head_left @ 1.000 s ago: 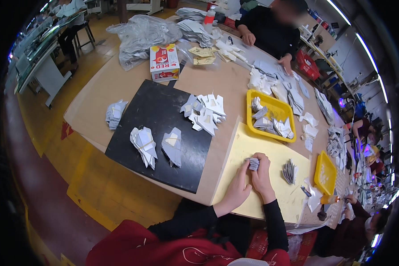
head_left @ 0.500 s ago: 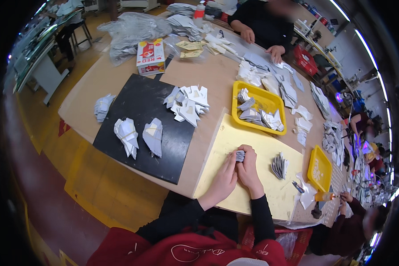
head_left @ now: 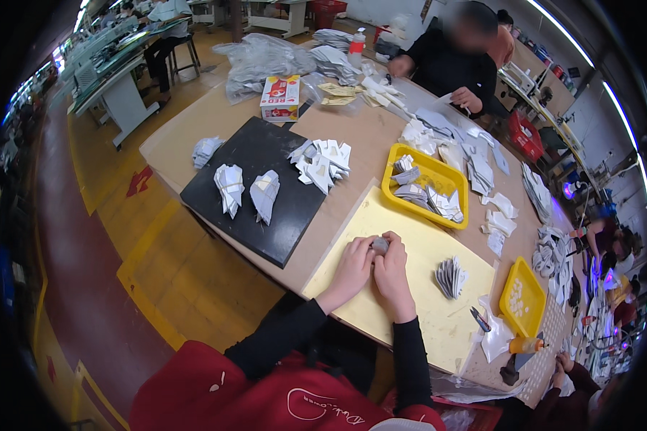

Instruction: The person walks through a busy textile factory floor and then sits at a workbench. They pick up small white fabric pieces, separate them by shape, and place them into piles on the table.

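Note:
Over the pale yellow board point(head_left: 352, 302), my left hand point(head_left: 353, 269) and my right hand point(head_left: 392, 271) are closed together around a small stack of grey cut pieces point(head_left: 380, 246). Only the top of the stack shows between my fingers. Right of my hands, a fanned bundle of grey-white pieces point(head_left: 451, 278) stands on the same board. Beyond it is a yellow tray point(head_left: 390, 172) with several stacks of pieces inside. To the left, a black mat point(head_left: 280, 237) carries two bundles point(head_left: 228, 189) and a loose heap of white pieces point(head_left: 325, 164).
At the right lie thread snips point(head_left: 480, 320), an orange bottle point(head_left: 526, 345) and a second yellow tray point(head_left: 519, 266) with small white pieces. A red-and-white box point(head_left: 280, 98) and clear plastic bags point(head_left: 266, 61) stand at the back. Across the table sits a person in black point(head_left: 449, 68).
My view has turned, so the table appears shifted. The stack in my hands has tilted, showing a flat grey face instead of layered edges. The person opposite has lifted a white piece.

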Tool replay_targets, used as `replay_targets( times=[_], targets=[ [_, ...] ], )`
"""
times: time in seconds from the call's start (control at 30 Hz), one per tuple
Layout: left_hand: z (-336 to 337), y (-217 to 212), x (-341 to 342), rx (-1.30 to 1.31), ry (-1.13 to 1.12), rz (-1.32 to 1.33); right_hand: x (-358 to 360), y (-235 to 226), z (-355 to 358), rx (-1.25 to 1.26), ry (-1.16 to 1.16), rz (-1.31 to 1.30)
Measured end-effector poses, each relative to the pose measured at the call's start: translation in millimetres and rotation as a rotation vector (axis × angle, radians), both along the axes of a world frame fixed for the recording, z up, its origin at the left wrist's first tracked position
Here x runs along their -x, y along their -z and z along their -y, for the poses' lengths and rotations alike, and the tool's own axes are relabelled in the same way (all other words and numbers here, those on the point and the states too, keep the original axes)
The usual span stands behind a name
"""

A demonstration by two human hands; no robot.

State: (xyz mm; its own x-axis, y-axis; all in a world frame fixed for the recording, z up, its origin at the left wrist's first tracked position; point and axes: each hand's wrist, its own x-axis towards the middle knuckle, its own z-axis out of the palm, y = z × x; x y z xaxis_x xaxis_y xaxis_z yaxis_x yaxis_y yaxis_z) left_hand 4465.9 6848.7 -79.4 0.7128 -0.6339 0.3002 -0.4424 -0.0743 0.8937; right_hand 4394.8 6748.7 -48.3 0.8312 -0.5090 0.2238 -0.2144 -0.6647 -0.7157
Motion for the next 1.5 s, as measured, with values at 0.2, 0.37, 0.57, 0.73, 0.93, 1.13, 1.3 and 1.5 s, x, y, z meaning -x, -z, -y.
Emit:
replay_targets(
  times=[0.2,0.37,0.57,0.73,0.93,1.13,1.3,1.5],
  targets=[
    [2.2,-19.1,-26.2,-0.043,-0.209,0.196,7.9,-2.2,10.7,0.137,0.086,-0.087],
    [10.0,-69.1,-129.8,-0.058,-0.326,0.414,31.7,-31.3,-8.7,0.204,0.027,0.031],
    [46.6,-68.9,-242.6,-0.781,-0.302,0.290,70.1,-26.5,-30.8,0.008,-0.060,0.218],
    [52.2,-56.6,-245.1,-0.813,0.090,0.386,82.9,-16.6,-32.4,-0.092,0.040,0.246],
    [47.7,-79.5,-226.2,-0.705,0.165,0.204,80.5,-14.5,-35.4,-0.122,0.021,0.275],
    [52.3,-84.0,-206.9,-0.836,-0.163,0.227,81.7,-16.2,-35.8,-0.120,0.021,0.270],
    [47.9,-66.0,-196.3,-0.492,-0.131,0.524,80.1,-15.7,-36.7,-0.169,0.009,0.266],
    [47.4,-57.0,-188.6,-0.266,0.032,0.458,79.9,-15.7,-38.9,-0.175,-0.023,0.250]
  ],
)
